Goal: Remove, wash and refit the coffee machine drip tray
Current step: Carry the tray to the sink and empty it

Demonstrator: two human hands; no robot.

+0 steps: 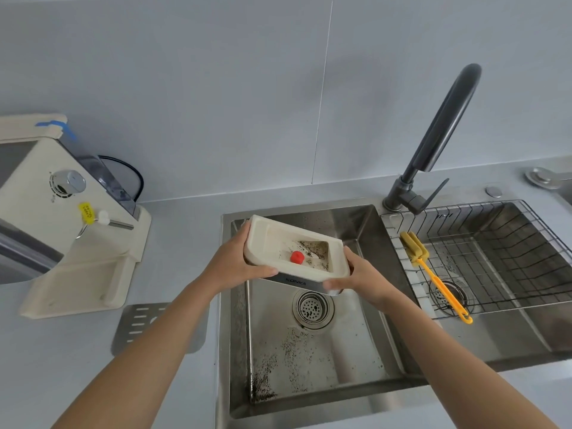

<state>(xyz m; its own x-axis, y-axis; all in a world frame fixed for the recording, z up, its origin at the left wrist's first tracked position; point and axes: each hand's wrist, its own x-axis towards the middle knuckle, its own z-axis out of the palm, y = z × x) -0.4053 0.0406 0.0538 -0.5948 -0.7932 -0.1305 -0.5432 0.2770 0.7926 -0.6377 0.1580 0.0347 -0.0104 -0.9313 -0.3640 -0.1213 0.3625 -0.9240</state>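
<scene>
I hold the cream drip tray [272, 239] over the left sink basin [309, 360], tilted down to the right. My left hand [235, 264] grips its left end and my right hand [359, 277] its right end. Inside the tray are a red float [297, 257] and dark coffee grounds gathered at the lower right corner. The cream coffee machine [55, 212] stands on the counter at the left, its base slot bare.
Coffee grounds speckle the basin floor around the drain strainer [313, 308]. A perforated metal grille plate [139, 323] lies on the counter beside the machine. The dark faucet [433, 144] rises behind the sink. A wire basket [501, 258] with a yellow brush [433, 277] fills the right basin.
</scene>
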